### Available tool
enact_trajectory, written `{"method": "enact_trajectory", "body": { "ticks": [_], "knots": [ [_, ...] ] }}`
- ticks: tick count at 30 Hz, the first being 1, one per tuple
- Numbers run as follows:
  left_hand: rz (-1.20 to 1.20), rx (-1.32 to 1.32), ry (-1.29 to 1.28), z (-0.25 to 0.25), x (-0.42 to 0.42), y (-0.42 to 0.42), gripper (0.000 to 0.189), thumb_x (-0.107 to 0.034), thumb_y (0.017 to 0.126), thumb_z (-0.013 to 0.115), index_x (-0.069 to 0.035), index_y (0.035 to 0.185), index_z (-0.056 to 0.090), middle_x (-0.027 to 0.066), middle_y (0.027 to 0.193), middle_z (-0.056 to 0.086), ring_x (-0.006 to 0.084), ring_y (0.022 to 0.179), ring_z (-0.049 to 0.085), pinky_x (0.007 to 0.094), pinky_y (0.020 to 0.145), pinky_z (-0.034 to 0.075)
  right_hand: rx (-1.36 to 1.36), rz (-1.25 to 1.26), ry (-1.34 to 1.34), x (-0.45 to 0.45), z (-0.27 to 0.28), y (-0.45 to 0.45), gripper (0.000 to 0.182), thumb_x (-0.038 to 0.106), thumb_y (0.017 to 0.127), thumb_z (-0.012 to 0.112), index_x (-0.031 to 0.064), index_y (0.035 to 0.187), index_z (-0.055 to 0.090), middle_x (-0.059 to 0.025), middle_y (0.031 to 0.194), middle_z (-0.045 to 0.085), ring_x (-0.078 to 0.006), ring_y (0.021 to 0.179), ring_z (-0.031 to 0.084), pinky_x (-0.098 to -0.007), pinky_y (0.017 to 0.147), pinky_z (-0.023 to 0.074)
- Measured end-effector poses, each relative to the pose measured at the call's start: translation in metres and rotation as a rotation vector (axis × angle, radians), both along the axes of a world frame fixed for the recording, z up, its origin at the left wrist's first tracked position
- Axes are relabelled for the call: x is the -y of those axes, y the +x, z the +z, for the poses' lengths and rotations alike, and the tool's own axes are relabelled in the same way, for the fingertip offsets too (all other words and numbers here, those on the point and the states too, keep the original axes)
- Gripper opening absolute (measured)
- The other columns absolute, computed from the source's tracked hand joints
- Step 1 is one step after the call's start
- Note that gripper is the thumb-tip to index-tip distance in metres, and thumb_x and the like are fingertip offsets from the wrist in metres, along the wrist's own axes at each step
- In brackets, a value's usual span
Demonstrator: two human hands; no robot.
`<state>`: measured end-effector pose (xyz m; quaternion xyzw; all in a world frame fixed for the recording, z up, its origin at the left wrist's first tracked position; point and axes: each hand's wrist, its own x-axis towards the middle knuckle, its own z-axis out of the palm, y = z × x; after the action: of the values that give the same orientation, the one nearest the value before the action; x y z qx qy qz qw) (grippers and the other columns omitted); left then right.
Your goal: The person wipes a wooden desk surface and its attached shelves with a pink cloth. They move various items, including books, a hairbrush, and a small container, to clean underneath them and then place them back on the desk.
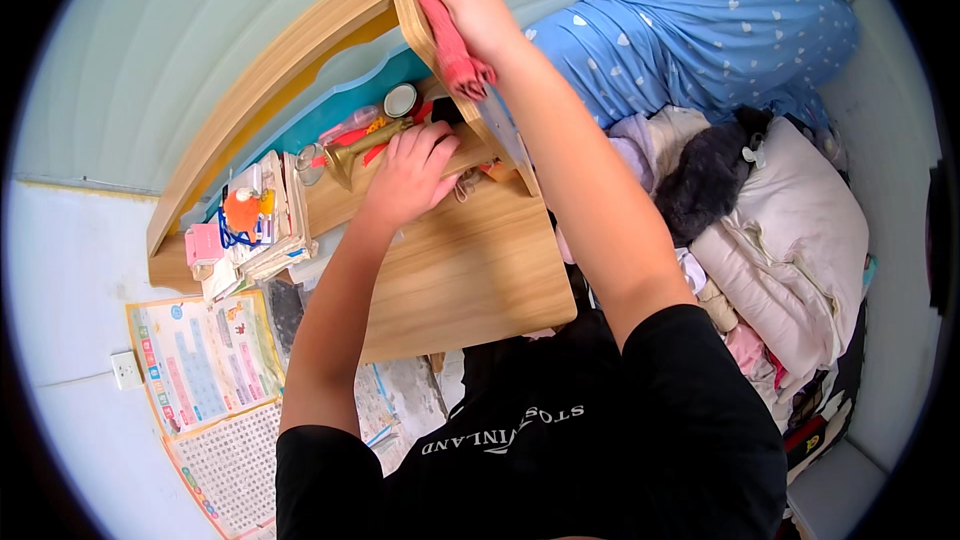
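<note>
A red cloth lies bunched under my right hand, against the outer side edge of the wooden desk hutch. My left hand rests palm down near the edge of the hutch's lower shelf, its fingertips beside a brass-coloured object with a flared end. I see nothing held in it, though its palm is hidden. Around the brass object lie red and pink items, a round white-topped jar and a clear glass. The wooden desktop extends below my left hand.
Books and papers stand at the shelf's left, with an orange plush toy and a pink box. Blue heart-patterned fabric and a heap with a pale pillow are at the right. Printed posters hang lower left.
</note>
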<state>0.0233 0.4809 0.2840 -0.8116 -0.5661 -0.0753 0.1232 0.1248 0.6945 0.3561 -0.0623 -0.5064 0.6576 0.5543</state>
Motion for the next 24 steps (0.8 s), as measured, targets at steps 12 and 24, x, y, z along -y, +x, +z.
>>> {"method": "enact_trajectory", "body": {
  "ticks": [12,24],
  "knots": [
    [-0.015,-0.02,0.053,0.001,0.008,-0.001,0.063,-0.025,0.078,0.084,-0.009,0.133,0.057,0.0083,0.141,0.056,0.0317,0.126,0.055,0.0444,0.106,0.045,0.087,0.113,-0.038,0.009,0.026,0.011,0.053,0.027,0.111,0.056,0.0011,0.156,0.047,-0.0153,0.15,0.059,-0.0226,0.145,0.049,-0.0363,0.122,0.0369],
    [-0.034,0.046,0.102,-0.006,0.007,-0.004,0.068,-0.026,0.074,0.088,-0.011,0.132,0.058,0.0065,0.139,0.057,0.03,0.126,0.054,0.0437,0.106,0.045,0.099,0.21,-0.232,0.008,0.033,0.045,0.047,0.031,0.106,0.066,0.0004,0.141,0.064,-0.0122,0.134,0.072,-0.0217,0.119,0.071,-0.0343,0.098,0.0566]
  ]
}}
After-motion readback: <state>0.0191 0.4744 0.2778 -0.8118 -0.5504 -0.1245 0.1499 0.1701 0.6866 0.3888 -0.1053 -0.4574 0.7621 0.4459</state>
